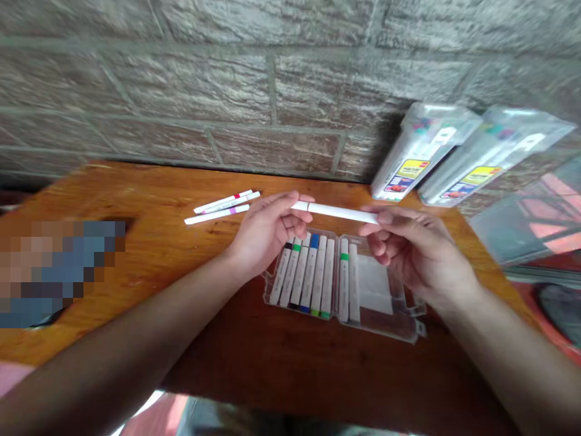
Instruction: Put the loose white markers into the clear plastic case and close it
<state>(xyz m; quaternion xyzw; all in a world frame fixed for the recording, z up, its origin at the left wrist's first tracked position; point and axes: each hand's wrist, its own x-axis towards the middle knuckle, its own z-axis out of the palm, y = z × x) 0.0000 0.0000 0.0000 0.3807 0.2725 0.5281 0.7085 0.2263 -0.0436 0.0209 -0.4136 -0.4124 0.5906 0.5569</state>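
A white marker [340, 212] is stretched level between my two hands, above an open plastic case. My left hand [267, 230] pinches its left end, close to a thin dark ring on the barrel. Its right end sits between the thumb and fingers of my right hand [408, 242]. Below, the clear case [376, 327] lies open on the table. Several white markers [304, 278] with coloured bands fill its left half. Two more markers [348, 281] lie in the right half, beside a white paper [374, 284]. My right hand partly covers the case's right edge.
Three loose white markers [218, 213] lie on the wooden table [136, 200], left of my left hand. Two clear marker cases [422, 151] with yellow labels stand against the brick wall [227, 91]. A pixelated blue patch [63, 272] covers something at the left.
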